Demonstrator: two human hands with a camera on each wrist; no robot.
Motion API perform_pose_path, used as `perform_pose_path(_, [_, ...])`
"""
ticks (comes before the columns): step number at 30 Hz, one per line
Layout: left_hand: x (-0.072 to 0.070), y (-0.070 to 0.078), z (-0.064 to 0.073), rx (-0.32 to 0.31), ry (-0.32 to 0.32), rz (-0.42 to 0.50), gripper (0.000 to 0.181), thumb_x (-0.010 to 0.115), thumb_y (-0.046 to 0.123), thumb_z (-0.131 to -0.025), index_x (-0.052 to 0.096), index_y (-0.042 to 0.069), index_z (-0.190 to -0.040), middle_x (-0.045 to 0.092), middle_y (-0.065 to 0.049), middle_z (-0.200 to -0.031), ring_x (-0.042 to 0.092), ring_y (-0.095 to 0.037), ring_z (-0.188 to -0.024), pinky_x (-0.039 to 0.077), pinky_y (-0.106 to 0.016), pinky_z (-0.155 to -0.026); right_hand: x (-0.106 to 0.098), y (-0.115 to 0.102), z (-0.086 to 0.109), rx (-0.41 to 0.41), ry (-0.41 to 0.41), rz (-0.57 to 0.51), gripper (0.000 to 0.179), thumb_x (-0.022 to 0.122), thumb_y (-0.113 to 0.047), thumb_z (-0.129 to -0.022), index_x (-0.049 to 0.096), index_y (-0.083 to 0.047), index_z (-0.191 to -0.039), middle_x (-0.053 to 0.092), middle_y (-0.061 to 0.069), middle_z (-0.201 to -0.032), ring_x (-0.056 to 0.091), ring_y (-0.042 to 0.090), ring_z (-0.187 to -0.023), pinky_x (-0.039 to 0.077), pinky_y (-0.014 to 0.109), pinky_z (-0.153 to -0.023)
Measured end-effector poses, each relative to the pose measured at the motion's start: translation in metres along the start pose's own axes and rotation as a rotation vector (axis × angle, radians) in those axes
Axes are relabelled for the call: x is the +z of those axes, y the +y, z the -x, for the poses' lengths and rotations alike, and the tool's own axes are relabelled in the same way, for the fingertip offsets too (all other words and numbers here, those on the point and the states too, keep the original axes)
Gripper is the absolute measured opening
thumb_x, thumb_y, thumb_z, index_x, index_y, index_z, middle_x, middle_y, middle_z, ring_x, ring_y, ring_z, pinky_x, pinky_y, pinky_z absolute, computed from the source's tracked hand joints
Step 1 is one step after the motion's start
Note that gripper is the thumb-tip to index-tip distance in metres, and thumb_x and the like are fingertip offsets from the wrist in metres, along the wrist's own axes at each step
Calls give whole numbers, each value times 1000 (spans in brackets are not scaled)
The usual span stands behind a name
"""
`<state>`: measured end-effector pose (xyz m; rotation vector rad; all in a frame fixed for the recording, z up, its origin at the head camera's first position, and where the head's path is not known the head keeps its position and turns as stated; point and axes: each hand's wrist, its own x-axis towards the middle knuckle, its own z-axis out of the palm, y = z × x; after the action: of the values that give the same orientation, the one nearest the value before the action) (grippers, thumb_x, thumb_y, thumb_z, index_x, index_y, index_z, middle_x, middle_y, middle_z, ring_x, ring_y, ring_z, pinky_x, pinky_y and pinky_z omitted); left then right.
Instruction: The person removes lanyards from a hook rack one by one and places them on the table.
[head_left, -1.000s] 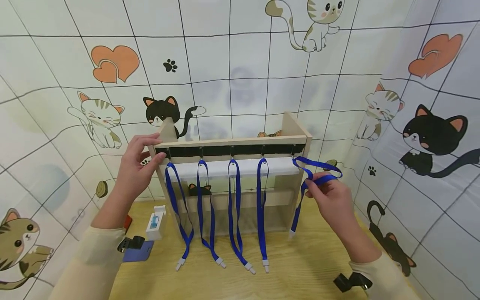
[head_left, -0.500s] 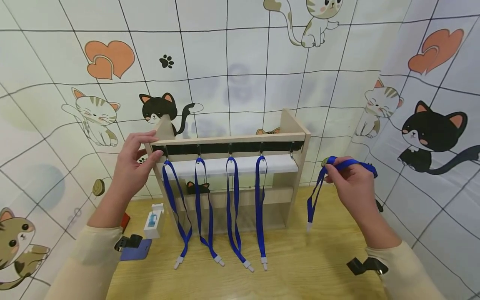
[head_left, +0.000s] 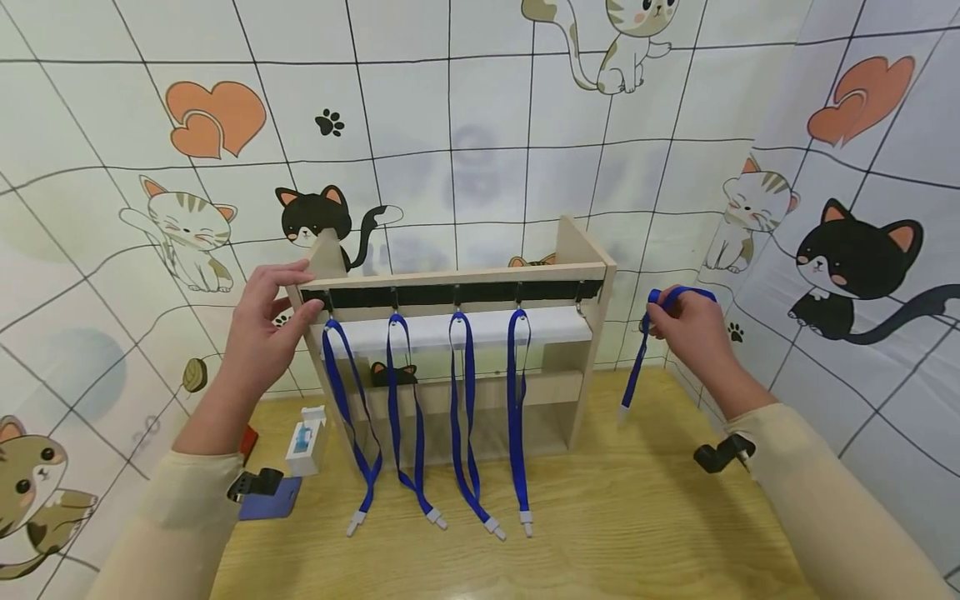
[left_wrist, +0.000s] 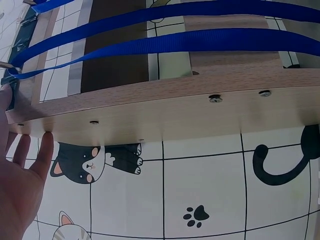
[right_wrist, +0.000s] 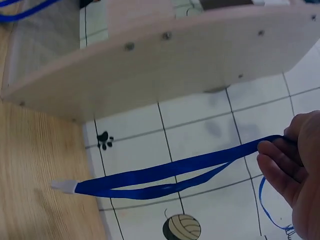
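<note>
A small wooden rack (head_left: 553,387) stands upright on the table, with a black strip (head_left: 427,294) of hooks across its front. My left hand (head_left: 264,333) grips its upper left corner, thumb in front; in the left wrist view its fingertips touch the side panel (left_wrist: 165,117). Several blue lanyards (head_left: 516,417) with whitish clips hang from the hooks. The rightmost hook (head_left: 580,293) bears no lanyard. Right of the rack, my right hand (head_left: 692,325) pinches another blue lanyard (right_wrist: 150,177) near its upper part. Its white clip (right_wrist: 65,187) hangs down, apart from the rack.
On the wooden table (head_left: 600,533), left of the rack, stand a small white box (head_left: 303,450) with something light blue in it, a blue flat item (head_left: 272,500) and a partly hidden red item (head_left: 248,442). A cat-patterned sheet (head_left: 480,108) encloses the back and sides.
The rightmost lanyard has come off its hook and moved right with my right hand, away from the rack. My left hand keeps its grip on the rack corner.
</note>
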<state>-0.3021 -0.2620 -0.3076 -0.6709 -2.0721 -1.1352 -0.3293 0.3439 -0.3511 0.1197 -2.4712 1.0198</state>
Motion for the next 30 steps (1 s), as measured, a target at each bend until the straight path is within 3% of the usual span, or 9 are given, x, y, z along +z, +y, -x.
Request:
perform_pose_path(8, [1,-2,0,-2,-3,-5,36,75,-4,-103,66,0,-138,56,-8,-154,50,-15,-146,51,-16,-107,6,21,-35,60,-44,35,27,65,-25,-112,66,1,-109,77,24,-104,81,37,-85,57,18,-63])
perform_pose_path(14, [4,-2,-1,4,-9,10,36,74,-5,-103,66,-1,-138,56,-10,-153,50,-16,-147,51,-16,-107,12,29,-45,72,-84,-9,25,63,-20,-112,64,4,-109,75,31,-110,80,29,-77,63,25,-61])
perform_pose_path(19, [6,-2,-1,-3,-8,8,36,74,-4,-103,65,-1,-138,56,-10,-154,50,-16,-147,51,-16,-107,24,31,-44,74,-144,-22,23,64,-19,-112,64,5,-109,74,32,-113,77,22,-74,64,27,-64])
perform_pose_path(30, [1,-1,1,-17,3,-8,39,75,-1,-104,65,3,-141,54,-11,-156,49,-17,-149,50,-16,-109,41,36,-23,-5,-260,59,20,68,-17,-111,70,3,-106,79,24,-100,77,27,-76,60,32,-63])
